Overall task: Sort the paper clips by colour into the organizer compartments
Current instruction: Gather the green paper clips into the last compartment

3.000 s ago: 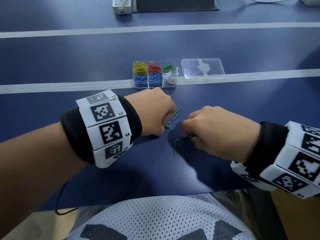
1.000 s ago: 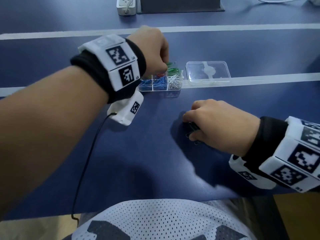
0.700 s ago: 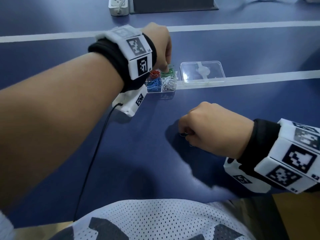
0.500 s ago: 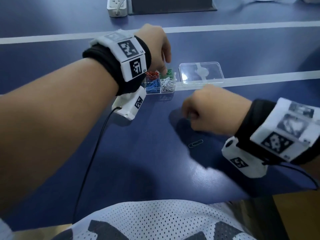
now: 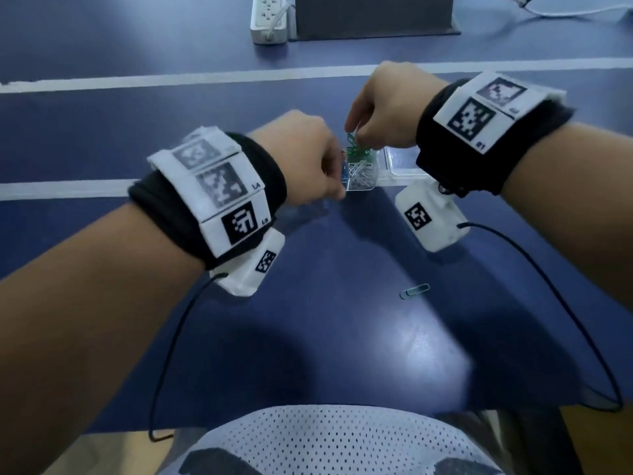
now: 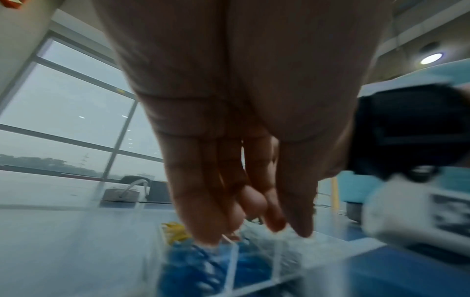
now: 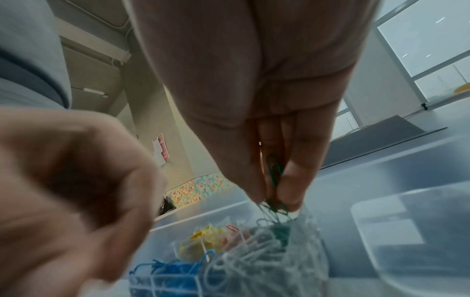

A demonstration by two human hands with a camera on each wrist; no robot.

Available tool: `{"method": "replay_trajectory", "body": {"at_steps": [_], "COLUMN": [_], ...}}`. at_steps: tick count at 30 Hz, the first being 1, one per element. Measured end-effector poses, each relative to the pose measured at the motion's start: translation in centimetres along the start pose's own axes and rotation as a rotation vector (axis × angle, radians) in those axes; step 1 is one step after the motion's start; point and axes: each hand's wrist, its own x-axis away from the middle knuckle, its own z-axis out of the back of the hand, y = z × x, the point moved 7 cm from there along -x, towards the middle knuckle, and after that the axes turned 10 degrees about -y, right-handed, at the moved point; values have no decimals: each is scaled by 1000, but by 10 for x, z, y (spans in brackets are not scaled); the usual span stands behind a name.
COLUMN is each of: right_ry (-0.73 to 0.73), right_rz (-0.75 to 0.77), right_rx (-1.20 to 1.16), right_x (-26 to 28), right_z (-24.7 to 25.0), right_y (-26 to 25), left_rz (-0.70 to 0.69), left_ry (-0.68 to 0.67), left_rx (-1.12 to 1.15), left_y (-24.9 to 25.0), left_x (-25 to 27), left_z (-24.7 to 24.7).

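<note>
The clear organizer sits mid-table with yellow, red, green, blue and white clips in separate compartments. My right hand hovers just above the green compartment. Its thumb and fingers pinch a small bunch of green paper clips, whose lower ends hang over the green pile. My left hand is at the organizer's near left side, above the blue clips. Its fingers hang down loosely and hold nothing that I can see. One green clip lies loose on the table nearer to me.
The organizer's clear lid lies flat just right of it, under my right wrist. A white power strip and a dark box stand at the far edge. Camera cables trail from both wrists over the near table.
My right hand has lifted off the table and carried green clips forward to the organizer, leaving one clip behind. My left hand has drawn back from the green compartment toward me.
</note>
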Motion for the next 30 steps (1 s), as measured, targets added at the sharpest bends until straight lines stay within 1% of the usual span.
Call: {"method": "replay_trajectory", "body": {"at_steps": [3,6,8,11,16,20,22,25,26,28,30], "right_ry": [14,38,31,-13,-86,-75,-62,-13,10,50,76], "right_rz": [-6,-11,7,45,95,135,155,178,176,148,99], "right_rx": [-31,-120,-209,-305,-368,-344,-383,-463,-487,-492,-412], "right_x": [-2,-2,-4,-5,-3,-2,0,7,10,13,15], "right_z": [-3,-1,-2,-7,-10,-11,-10,-3,0,4,8], "right_y": [1,8,13,18,22,21,22,26,30,41,54], "left_rz": [-148,-268,-279,-262,-292,-277,-243,-162,-130,-47,8], "left_ry": [-166,-249,-277,-299,-286,-313,-299,-280,-245,-113,19], "left_rx": [-51,-106,-145,-230,-280,-311,-284,-207,-180,-164,-167], "left_y": [34,71,88,101,110,113,108,84,73,48,30], "left_x": [16,24,25,23,25,29,27,17,11,-3,-15], "left_z": [-31,-57,-71,-82,-83,-86,-80,-58,-47,-22,-1]}}
